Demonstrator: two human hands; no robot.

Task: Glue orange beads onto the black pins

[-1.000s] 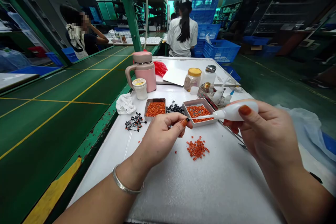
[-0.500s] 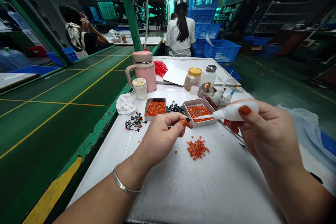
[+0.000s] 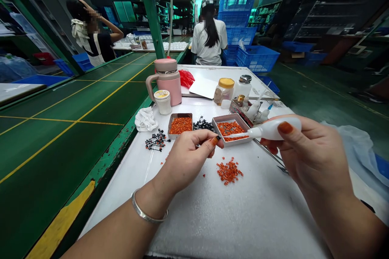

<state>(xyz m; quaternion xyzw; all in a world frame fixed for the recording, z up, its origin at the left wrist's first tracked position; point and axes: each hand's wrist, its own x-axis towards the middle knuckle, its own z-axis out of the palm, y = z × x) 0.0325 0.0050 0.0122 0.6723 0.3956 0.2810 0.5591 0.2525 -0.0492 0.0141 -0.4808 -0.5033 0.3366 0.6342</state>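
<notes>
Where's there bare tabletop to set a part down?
Best: white tabletop between the forearms, this side of the loose orange pile. Smaller: between that pile and the right hand. Crowded: beyond the pile, with left tray, black pieces, right tray and bottle holder packed close.

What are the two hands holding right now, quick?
Left hand: closed, pinching a tiny black piece.
Right hand: closed around a white squeeze bottle.
</notes>
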